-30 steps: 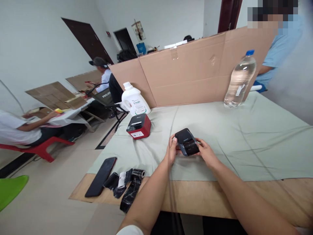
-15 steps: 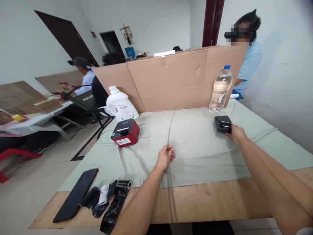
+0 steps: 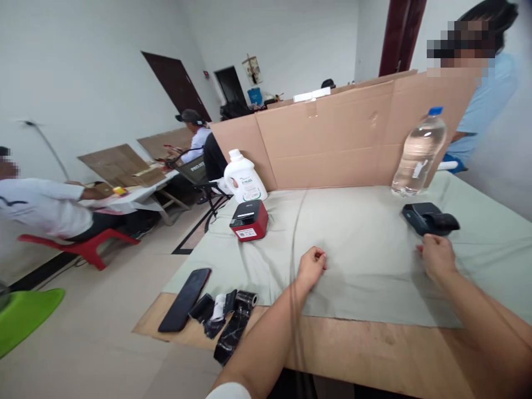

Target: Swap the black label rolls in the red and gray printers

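My left hand (image 3: pixel 312 267) is above the middle of the cloth, its fingers curled in and nothing visible in them. On the right, my right hand (image 3: pixel 439 256) has its fingers drawn together just in front of a small black box-like device (image 3: pixel 419 218). The fingertips are close to the device's front edge; I cannot tell whether they touch it. A dark, rounded part stands up at the device's right end. To the left of my hands sits a red and black box-shaped device (image 3: pixel 249 220) with a white label.
A white jug (image 3: pixel 246 180) and a clear bottle with a blue cap (image 3: pixel 419 152) stand before a cardboard screen (image 3: pixel 328 144). A dark phone-like slab (image 3: pixel 185 299) and a black roll with loose strips (image 3: pixel 236 327) lie front left. Other people sit beyond.
The view has swung left. My right hand has gone from the black device's right side to its front edge, and a rounded part now shows on the device. My left hand stays curled.
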Tool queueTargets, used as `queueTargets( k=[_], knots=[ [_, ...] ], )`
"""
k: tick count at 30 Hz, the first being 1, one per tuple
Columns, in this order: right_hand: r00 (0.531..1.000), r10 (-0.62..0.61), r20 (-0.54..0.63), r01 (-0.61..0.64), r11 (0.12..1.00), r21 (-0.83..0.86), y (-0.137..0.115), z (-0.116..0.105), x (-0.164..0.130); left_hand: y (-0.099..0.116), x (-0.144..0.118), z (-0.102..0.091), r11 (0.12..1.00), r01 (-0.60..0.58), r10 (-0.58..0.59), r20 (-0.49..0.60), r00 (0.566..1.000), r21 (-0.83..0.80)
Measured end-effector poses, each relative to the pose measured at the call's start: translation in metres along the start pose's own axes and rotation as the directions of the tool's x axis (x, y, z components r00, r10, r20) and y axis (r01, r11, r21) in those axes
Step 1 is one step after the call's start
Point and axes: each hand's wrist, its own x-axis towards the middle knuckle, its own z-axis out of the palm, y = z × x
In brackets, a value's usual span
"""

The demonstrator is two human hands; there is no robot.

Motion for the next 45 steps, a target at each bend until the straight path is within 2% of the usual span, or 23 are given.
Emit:
queueTargets(
  k=[2,4,7,8,9,10,12,14,16,18,22,24,26,28,31,33,36,38,41,45],
  knots=[
    [0.998,-0.014,0.066,0.01,0.998,0.054,-0.005,0.009,-0.023,0.006,0.009,-0.003,0.99,-0.006,0.006,-0.002,1.0,0.138],
    [0.988,-0.071,0.137,0.06,0.995,0.085,-0.007,0.014,-0.04,0.018,0.024,-0.018,0.978,-0.034,0.038,-0.02,0.999,0.204],
    [0.973,-0.137,0.188,0.124,0.989,0.079,-0.006,0.016,-0.05,0.042,0.052,-0.069,0.94,-0.118,0.169,-0.134,0.977,0.32],
    [0.972,-0.141,0.189,0.129,0.989,0.071,-0.005,0.016,-0.05,0.05,0.061,-0.092,0.864,-0.151,0.273,-0.195,0.942,0.48],
    [0.972,-0.143,0.188,0.133,0.989,0.066,-0.004,0.016,-0.05,0.057,0.07,-0.115,0.761,-0.126,0.348,-0.237,0.907,0.637],
    [0.971,-0.145,0.189,0.136,0.989,0.063,-0.004,0.016,-0.049,0.062,0.077,-0.139,0.668,-0.048,0.382,-0.287,0.878,0.742],
    [0.97,-0.148,0.192,0.138,0.988,0.063,-0.004,0.017,-0.048,0.066,0.088,-0.181,0.549,0.186,0.294,-0.396,0.87,0.815],
    [0.97,-0.15,0.191,0.139,0.988,0.07,-0.006,0.017,-0.049,0.062,0.094,-0.21,0.517,0.409,0.039,-0.498,0.866,0.752],
    [0.968,-0.164,0.192,0.15,0.985,0.083,-0.009,0.016,-0.051,0.052,0.096,-0.225,0.523,0.503,-0.128,-0.52,0.844,0.688],
    [0.966,-0.177,0.191,0.162,0.983,0.09,-0.012,0.015,-0.053,0.042,0.096,-0.227,0.541,0.504,-0.143,-0.516,0.844,0.674],
    [0.967,-0.185,0.174,0.175,0.982,0.073,-0.013,0.016,-0.053,0.037,0.089,-0.215,0.586,0.469,-0.022,-0.565,0.825,0.661],
    [0.965,-0.202,0.167,0.194,0.979,0.063,-0.011,0.017,-0.052,0.045,0.082,-0.204,0.608,0.439,0.029,-0.571,0.82,0.661],
    [0.963,-0.212,0.167,0.206,0.977,0.056,-0.01,0.018,-0.051,0.058,0.073,-0.187,0.624,0.381,0.078,-0.539,0.839,0.682],
    [0.963,-0.21,0.17,0.203,0.978,0.054,-0.009,0.019,-0.051,0.074,0.061,-0.162,0.642,0.295,0.121,-0.474,0.872,0.707],
    [0.963,-0.211,0.17,0.203,0.977,0.063,-0.008,0.018,-0.051,0.094,0.038,-0.115,0.666,0.128,0.212,-0.35,0.913,0.735],
    [0.961,-0.217,0.17,0.207,0.975,0.076,-0.008,0.017,-0.052,0.101,0.022,-0.081,0.673,0.019,0.268,-0.268,0.925,0.739],
    [0.959,-0.224,0.173,0.211,0.973,0.09,-0.008,0.016,-0.053,0.103,0.001,-0.038,0.677,-0.084,0.33,-0.199,0.923,0.731],
    [0.959,-0.225,0.175,0.21,0.973,0.097,-0.008,0.015,-0.053,0.099,-0.009,-0.017,0.673,-0.114,0.361,-0.19,0.913,0.731],
    [0.96,-0.218,0.177,0.202,0.974,0.107,-0.008,0.015,-0.053,0.089,-0.021,0.004,0.675,-0.107,0.382,-0.221,0.898,0.73],
    [0.961,-0.212,0.178,0.192,0.974,0.124,-0.01,0.014,-0.055,0.08,-0.039,0.014,0.639,-0.059,0.371,-0.239,0.897,0.767]
  ],
)
